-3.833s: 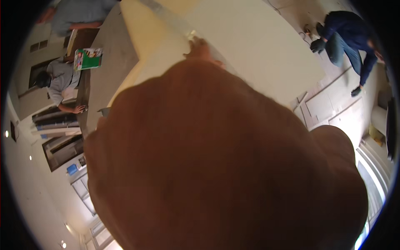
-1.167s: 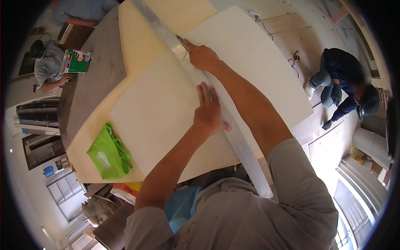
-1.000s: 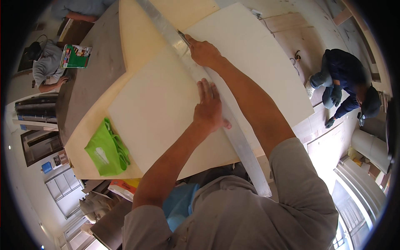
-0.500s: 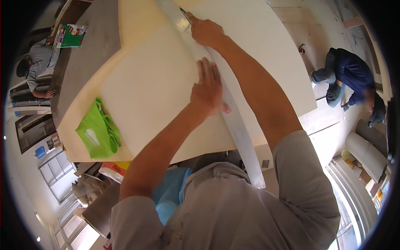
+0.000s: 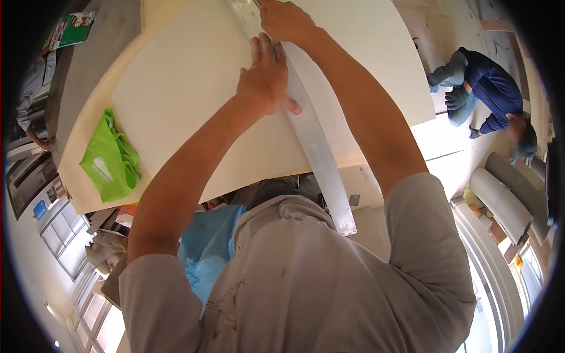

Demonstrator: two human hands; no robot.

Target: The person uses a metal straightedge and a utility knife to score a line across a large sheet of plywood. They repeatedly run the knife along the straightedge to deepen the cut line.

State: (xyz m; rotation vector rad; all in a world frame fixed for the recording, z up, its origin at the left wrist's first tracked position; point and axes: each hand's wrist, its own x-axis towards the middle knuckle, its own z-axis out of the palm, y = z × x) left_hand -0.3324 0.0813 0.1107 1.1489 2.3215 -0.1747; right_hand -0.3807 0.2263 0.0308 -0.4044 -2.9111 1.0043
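Note:
A long metal straightedge (image 5: 318,150) lies slantwise across a large pale sheet (image 5: 182,100) on the table, its near end sticking out past the table's front edge. My left hand (image 5: 265,82) presses flat on the straightedge and the sheet beside it, fingers stretched forward and thumb out across the metal. Farther up, my right hand (image 5: 287,22) is closed around a slim utility knife held against the straightedge's right side. Only a bit of the knife shows at the top of the picture; its blade tip is cut off or hidden.
A folded green bag (image 5: 110,162) lies on the table's left part. Light blue plastic (image 5: 206,247) hangs below the front edge. To the right a person in dark blue (image 5: 494,88) crouches near large rolls (image 5: 500,197). Another person (image 5: 35,94) stands far left by a green printed package (image 5: 73,29).
Both hands appear higher and farther left, and the whole view has shifted. The right hand and knife have reached the top edge. The left hand still presses on the straightedge.

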